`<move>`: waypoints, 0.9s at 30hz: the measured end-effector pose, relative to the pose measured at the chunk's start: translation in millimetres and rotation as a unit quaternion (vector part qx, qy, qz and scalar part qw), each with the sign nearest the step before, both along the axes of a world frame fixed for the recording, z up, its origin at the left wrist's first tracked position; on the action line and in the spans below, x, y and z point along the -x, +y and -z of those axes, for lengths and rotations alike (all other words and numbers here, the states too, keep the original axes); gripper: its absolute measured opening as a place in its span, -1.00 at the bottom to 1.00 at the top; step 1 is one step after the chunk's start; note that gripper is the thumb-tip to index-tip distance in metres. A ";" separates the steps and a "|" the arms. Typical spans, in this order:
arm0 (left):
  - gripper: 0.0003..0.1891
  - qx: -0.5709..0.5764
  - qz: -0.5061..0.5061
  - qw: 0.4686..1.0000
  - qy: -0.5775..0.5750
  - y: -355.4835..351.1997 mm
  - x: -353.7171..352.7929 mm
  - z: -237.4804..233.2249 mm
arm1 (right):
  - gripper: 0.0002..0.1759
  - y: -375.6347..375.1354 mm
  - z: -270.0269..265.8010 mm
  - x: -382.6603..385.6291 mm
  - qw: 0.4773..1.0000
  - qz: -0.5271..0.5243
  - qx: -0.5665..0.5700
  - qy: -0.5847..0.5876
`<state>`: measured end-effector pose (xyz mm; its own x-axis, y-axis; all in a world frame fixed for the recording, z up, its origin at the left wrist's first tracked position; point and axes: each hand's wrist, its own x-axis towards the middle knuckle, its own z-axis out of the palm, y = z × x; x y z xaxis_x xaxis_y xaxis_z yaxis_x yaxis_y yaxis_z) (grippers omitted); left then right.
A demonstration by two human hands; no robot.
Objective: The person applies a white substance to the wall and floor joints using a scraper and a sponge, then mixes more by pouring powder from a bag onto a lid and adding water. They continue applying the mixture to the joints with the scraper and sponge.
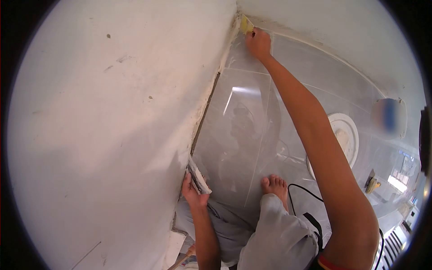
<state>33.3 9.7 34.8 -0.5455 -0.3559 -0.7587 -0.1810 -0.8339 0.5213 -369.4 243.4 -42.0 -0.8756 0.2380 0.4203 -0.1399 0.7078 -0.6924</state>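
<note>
In the far corner, where the two walls meet the grey tiled floor, my right hand grips a small yellow scraper. Its blade is at the joint between floor and wall. Closer to me, beside the left wall, my left hand holds a flat putty knife smeared with white paste. Fingers wrap its lower end, and part of the tool is hidden by paste and the hand. Along the base of the left wall runs a dark, rough gap.
Grey glossy tiles cover the floor. Right of my bare foot lie a round white lid with paste on it, a black cable and a yellow-handled trowel. A blurred blue-and-white container stands by the right wall.
</note>
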 end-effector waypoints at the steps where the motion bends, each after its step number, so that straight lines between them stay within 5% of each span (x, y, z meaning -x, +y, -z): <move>1: -0.82 -0.002 -0.003 1.000 -0.002 0.3 2.2 0.1 | -0.80 -1.7 2.5 5.7 1.000 0.017 -0.006 0.009; 27: -0.80 -0.004 0.008 0.999 0.039 0.1 6.5 9.2 | -0.81 -26.7 4.6 -16.1 0.994 -0.065 -0.083 -0.012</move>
<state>26.8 9.7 25.6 -0.6085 -0.3409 -0.7166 -0.1526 -0.8359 0.5273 -353.3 216.7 -46.6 -0.9048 0.0514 0.4227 -0.2226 0.7892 -0.5724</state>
